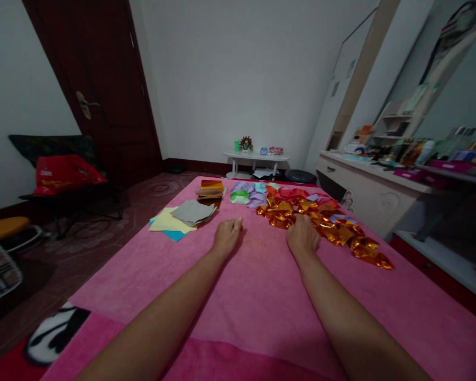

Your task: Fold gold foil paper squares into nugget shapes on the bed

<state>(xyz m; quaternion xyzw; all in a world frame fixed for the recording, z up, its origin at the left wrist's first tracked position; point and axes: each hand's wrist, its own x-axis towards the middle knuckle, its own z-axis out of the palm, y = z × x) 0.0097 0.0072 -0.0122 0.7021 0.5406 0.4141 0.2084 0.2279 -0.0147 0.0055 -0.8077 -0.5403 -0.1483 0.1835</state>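
Note:
My left hand (227, 236) rests on the pink blanket (257, 296), fingers curled in and thumb lying along the top; nothing shows in it. To its left are a grey paper stack (194, 210) and yellow sheets (170, 220) over a blue sheet (176, 234). My right hand (303, 236) is closed at the near edge of a spread of crumpled shiny gold foil pieces (339, 232). Its fingertips are hidden, so whether foil is in them I cannot tell. Behind the foil lie crumpled red (289, 193), purple (257, 199) and green paper pieces (239, 194).
A stack of flat gold foil sheets (211, 188) sits at the back left of the blanket. Beyond stands a white side table (256, 155) with flowers (246, 143). A cluttered dresser (365, 177) is to the right; a chair with a red bag (67, 173) is to the left.

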